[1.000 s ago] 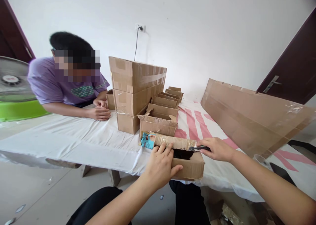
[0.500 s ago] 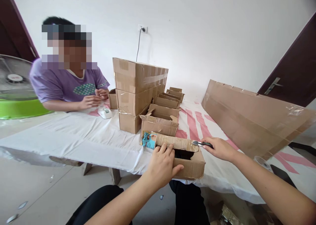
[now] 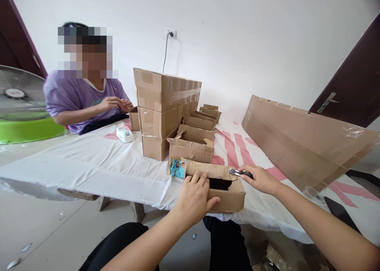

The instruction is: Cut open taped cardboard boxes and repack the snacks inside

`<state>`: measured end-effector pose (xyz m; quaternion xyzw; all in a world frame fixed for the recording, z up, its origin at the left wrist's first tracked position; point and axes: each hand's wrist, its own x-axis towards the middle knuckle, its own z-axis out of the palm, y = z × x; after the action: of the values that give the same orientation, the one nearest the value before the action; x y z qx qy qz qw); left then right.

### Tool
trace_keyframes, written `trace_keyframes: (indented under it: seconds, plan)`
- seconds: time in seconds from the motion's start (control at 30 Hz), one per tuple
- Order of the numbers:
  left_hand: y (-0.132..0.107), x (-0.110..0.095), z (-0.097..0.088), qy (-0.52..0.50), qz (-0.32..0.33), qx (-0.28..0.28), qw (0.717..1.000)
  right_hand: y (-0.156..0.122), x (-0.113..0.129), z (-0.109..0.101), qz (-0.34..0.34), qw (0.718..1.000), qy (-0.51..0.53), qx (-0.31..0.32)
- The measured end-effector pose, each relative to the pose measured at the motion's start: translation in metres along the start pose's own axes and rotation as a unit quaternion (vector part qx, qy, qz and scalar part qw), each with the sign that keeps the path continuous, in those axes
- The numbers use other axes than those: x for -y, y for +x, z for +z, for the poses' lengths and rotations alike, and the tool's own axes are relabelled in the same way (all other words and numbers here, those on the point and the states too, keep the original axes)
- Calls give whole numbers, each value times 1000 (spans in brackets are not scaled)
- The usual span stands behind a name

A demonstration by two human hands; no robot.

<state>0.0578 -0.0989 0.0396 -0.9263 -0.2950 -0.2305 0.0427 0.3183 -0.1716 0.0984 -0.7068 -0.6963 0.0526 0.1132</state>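
At the near edge of the table sits a small cardboard box with its flap folded out on the far side and a dark inside. My left hand grips its left part, fingers over the top and thumb down the near wall. A box cutter is held in my closed right hand. Its blade end touches the right end of the flap, or lies just over it; which one I cannot tell. A blue printed wrapper lies by the flap's left end.
Beyond my box, several opened boxes stand in a row beside a stack of long closed cartons. A large cardboard sheet leans on the right. A person sits at the left, near a white device.
The box cutter has shifted slightly left along the flap with my right hand. My left hand stays on the box. The other person has leaned back, hands drawn away from the white device.
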Motion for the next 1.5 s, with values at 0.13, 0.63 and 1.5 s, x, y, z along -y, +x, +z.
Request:
trace_keyframes:
  seconds: [0.13,0.63,1.5]
  plan:
    - [0,0,1,3,-4,-3,1000,0,-4,5,-24,999,-16,-24]
    - [-1,3,0,2,-3,3,1000,5,5,-13,-85,991,-102,22]
    - [2,1,2,14,-10,5,1000,21,7,4,-52,994,10,-95]
